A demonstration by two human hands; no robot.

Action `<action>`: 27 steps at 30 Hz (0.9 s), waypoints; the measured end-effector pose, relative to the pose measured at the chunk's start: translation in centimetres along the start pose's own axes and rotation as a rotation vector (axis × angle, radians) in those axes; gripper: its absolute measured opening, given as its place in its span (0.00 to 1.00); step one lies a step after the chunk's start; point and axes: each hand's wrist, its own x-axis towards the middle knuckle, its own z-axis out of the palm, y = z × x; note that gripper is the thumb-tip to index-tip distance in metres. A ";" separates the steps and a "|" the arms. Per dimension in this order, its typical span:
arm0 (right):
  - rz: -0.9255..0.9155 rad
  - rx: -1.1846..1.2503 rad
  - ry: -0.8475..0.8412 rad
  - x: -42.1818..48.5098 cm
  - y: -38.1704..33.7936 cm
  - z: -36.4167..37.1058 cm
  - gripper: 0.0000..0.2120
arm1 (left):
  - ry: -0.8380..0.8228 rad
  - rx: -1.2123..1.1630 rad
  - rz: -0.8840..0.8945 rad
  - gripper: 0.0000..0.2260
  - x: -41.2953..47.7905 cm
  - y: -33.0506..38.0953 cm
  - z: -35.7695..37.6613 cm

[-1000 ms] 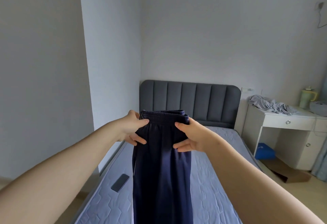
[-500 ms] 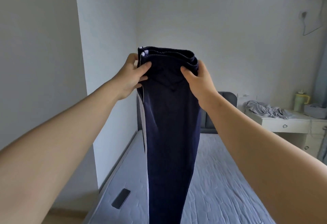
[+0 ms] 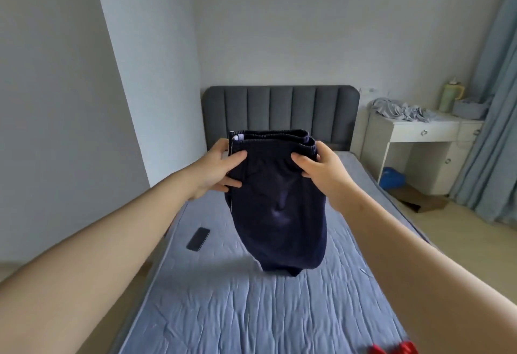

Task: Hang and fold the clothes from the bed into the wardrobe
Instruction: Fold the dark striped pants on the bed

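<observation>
lowering dark navy trousers [image 3: 279, 213] toward the bed [image 3: 251, 311], seen from the head camera: left hand [image 3: 221, 169] and right hand [image 3: 321, 174] each pinch the waistband, fingers [image 3: 237, 155] curled over it. half a second ago the trousers hung high and long; now their lower end meets the bed, likely starting a fold.

One bed [image 3: 251, 311]. Above the bed, one pair of dark trousers [image 3: 279, 208], gripped at the waistband by two hands, the left hand [image 3: 221, 170] and the right hand [image 3: 321, 170]. On the bed, one phone [image 3: 198, 239] and, at its near edge, two blurred red things [image 3: 407, 348]. Right of the bed, one desk [image 3: 419, 127] carrying one grey cloth heap [image 3: 400, 108], one jug [image 3: 451, 97] and one basket [image 3: 470, 109]. One blue bag [image 3: 393, 178] lies beneath the desk, and one curtain [image 3: 498, 101] hangs beyond it.
</observation>
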 end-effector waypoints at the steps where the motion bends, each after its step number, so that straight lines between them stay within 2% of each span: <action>1: 0.041 0.005 -0.002 -1.3 1.6 0.6 0.03 | -0.015 -0.010 -0.040 0.13 -0.4 -1.8 0.7; 5: 0.225 0.030 -0.018 -6.7 7.6 2.9 0.03 | -0.109 -0.040 -0.213 0.08 -2.5 -9.5 3.8; 11: 0.451 0.065 -0.031 -12.7 14.2 4.9 0.04 | -0.190 -0.050 -0.393 0.11 -5.9 -18.1 7.4; 19: 0.692 0.063 -0.064 -18.4 21.1 6.3 0.05 | -0.238 -0.056 -0.570 0.11 -8.7 -25.3 11.6; 27: 0.804 0.081 -0.067 -17.0 27.6 7.6 0.03 | -0.231 -0.064 -0.693 0.11 -5.2 -30.2 14.0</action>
